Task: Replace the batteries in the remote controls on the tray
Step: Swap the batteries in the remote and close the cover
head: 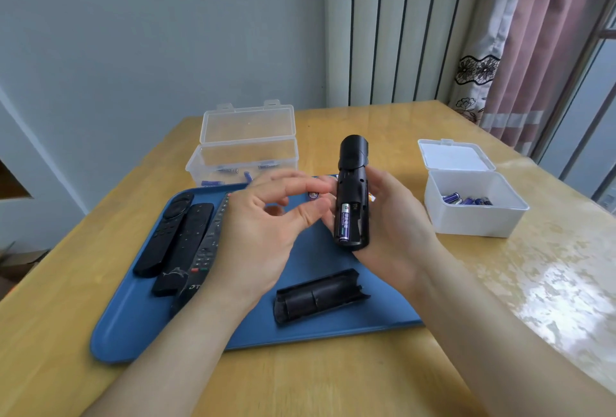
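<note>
My right hand (395,226) grips a black remote (351,180) upright above the blue tray (150,316), its open battery bay facing me. One purple battery (345,224) sits in the bay's left slot; the right slot is bare. My left hand (263,236) is just left of the remote, fingers curled, thumb against the remote's edge. The round end of a small battery (313,195) shows between its index finger and thumb, apparently pinched. The remote's black cover (320,296) lies on the tray. Three more remotes (186,246) lie side by side on the tray's left.
A clear box (243,163) with its lid up stands behind the tray with a few batteries inside. A white box (473,213), open, holds several purple batteries at the right. A small orange-tipped item (372,197) peeks out behind the remote. The wooden table (300,383) carries everything.
</note>
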Demonstrator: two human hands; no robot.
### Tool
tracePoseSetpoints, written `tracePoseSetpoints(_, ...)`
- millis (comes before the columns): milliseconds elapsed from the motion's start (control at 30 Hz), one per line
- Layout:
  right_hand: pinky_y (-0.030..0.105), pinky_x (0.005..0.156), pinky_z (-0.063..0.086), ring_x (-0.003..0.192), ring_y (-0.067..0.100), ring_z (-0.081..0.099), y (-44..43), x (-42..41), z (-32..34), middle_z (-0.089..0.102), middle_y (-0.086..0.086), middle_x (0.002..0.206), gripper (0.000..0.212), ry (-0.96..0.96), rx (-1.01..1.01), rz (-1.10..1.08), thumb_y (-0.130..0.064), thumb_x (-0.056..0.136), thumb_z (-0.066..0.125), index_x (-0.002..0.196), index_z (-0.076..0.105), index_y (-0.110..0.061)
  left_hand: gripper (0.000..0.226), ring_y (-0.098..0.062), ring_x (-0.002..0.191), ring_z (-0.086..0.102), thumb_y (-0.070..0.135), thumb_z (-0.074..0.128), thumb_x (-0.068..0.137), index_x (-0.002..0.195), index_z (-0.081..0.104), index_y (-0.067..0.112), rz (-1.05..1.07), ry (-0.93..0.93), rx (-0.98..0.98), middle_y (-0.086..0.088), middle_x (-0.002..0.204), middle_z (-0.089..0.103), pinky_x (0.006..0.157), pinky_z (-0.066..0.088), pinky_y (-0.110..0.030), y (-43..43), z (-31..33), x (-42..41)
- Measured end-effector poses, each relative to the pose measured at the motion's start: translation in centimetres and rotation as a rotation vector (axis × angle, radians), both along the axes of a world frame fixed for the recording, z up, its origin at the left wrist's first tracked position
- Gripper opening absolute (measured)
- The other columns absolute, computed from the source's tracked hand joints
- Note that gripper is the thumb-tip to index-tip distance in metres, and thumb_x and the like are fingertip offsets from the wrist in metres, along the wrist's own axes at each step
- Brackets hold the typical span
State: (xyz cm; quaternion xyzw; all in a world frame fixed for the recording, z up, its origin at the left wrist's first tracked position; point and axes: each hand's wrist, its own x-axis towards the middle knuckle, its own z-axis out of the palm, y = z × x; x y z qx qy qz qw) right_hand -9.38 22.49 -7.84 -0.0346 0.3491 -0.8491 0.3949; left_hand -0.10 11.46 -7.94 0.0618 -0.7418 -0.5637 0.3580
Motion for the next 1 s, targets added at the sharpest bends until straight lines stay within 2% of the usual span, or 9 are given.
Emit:
tracePoseSetpoints(100, 0.038, 0.101, 0.049, 0.112, 0.031, 0.066, -0.1, 0.2, 0.0, 0.066, 0.015, 0.109, 0.034, 0.015, 0.0, 0.009, -0.032, 0.1, 0.05, 0.11, 0.062, -0.002, 0.016, -0.03, 0.075, 0.062, 0.01, 0.079, 0.072, 0.083, 0.078, 0.021, -0.07, 0.077, 0.087, -0.01, 0.086, 0.073, 0.076, 0.055, -0.031, 1.1, 0.3, 0.1)
tracePoseSetpoints(200, 0.036, 0.095, 0.052, 0.101, 0.026, 0.066, -0.1, 0.4, 0.2, 0.068, 0.013, 0.109, 0.039, 0.019, 0.007, 0.014, -0.035, 0.1, 0.048, 0.114, 0.062, -0.002, 0.022, -0.015, 0.077, 0.072, 0.0, 0.079, 0.072, 0.083, 0.077, 0.018, -0.076, 0.012, 0.038, 0.0, 0.083, 0.076, 0.077, 0.055, -0.02, 1.9, -0.3, 0.1)
tracePoseSetpoints(267, 0.037, 0.087, 0.056, 0.097, 0.023, 0.066, 0.0, 0.5, 0.4, 0.07, 0.013, 0.108, 0.038, 0.005, -0.004, 0.018, -0.037, 0.099, 0.048, 0.112, 0.063, -0.003, 0.022, -0.008, 0.078, 0.071, 0.003, 0.081, 0.072, 0.085, 0.078, 0.02, -0.035, -0.002, -0.158, 0.005, 0.08, 0.076, 0.078, 0.054, -0.019, 1.9, -0.7, 0.2)
tracePoseSetpoints(333, 0.033, 0.07, 0.06, 0.089, 0.022, 0.068, 0.0, 0.4, 0.4, 0.07, 0.014, 0.104, 0.041, -0.016, 0.005, 0.021, -0.037, 0.099, 0.047, 0.108, 0.065, -0.001, 0.018, -0.006, 0.08, 0.068, 0.009, 0.082, 0.072, 0.087, 0.079, 0.019, 0.015, 0.044, -0.399, 0.009, 0.082, 0.074, 0.078, 0.053, -0.02, 1.5, -1.1, 0.1)
tracePoseSetpoints(400, 0.03, 0.059, 0.06, 0.083, 0.021, 0.066, 0.0, 0.1, 0.2, 0.069, 0.016, 0.1, 0.048, -0.043, 0.014, 0.019, -0.039, 0.099, 0.047, 0.11, 0.067, 0.003, 0.017, -0.005, 0.082, 0.066, 0.014, 0.08, 0.072, 0.088, 0.079, 0.016, 0.032, 0.076, -0.498, 0.008, 0.084, 0.074, 0.078, 0.051, -0.019, 1.4, -1.3, 0.0)
tracePoseSetpoints(533, 0.028, 0.074, 0.061, 0.089, 0.022, 0.068, 0.0, -0.6, 0.0, 0.068, 0.018, 0.113, 0.052, -0.086, -0.042, -0.048, -0.038, 0.1, 0.047, 0.125, 0.06, 0.006, 0.02, -0.002, 0.089, 0.064, 0.018, 0.078, 0.074, 0.094, 0.079, 0.014, 0.0, 0.047, -0.592, 0.007, 0.095, 0.075, 0.077, 0.044, -0.009, 1.4, -1.3, 0.0)
tracePoseSetpoints(667, 0.029, 0.069, 0.061, 0.087, 0.024, 0.071, -0.1, -0.9, -0.2, 0.065, 0.02, 0.125, 0.048, -0.048, -0.065, -0.107, -0.036, 0.101, 0.045, 0.134, 0.052, -0.002, 0.024, 0.001, 0.094, 0.063, 0.026, 0.07, 0.084, 0.105, 0.076, 0.016, -0.042, 0.021, -0.684, 0.009, 0.104, 0.073, 0.084, 0.046, -0.011, 1.0, -1.3, 0.0)
tracePoseSetpoints(900, 0.036, 0.075, 0.061, 0.087, 0.023, 0.069, -0.3, -0.1, -0.4, 0.066, 0.018, 0.125, 0.043, 0.065, -0.054, -0.083, -0.034, 0.105, 0.038, 0.136, 0.051, -0.007, 0.023, -0.006, 0.096, 0.065, 0.02, 0.075, 0.077, 0.1, 0.077, 0.02, -0.025, 0.012, -0.486, 0.013, 0.101, 0.074, 0.081, 0.049, -0.015, 0.7, -1.5, -0.2)
tracePoseSetpoints(1000, 0.042, 0.069, 0.059, 0.086, 0.022, 0.071, -0.4, 0.7, -0.4, 0.069, 0.015, 0.113, 0.035, 0.154, -0.057, -0.095, -0.029, 0.106, 0.035, 0.13, 0.052, -0.01, 0.025, -0.01, 0.099, 0.065, 0.022, 0.079, 0.072, 0.096, 0.077, 0.023, -0.013, -0.004, -0.408, 0.014, 0.099, 0.074, 0.079, 0.051, -0.019, 0.6, -1.7, -0.4)
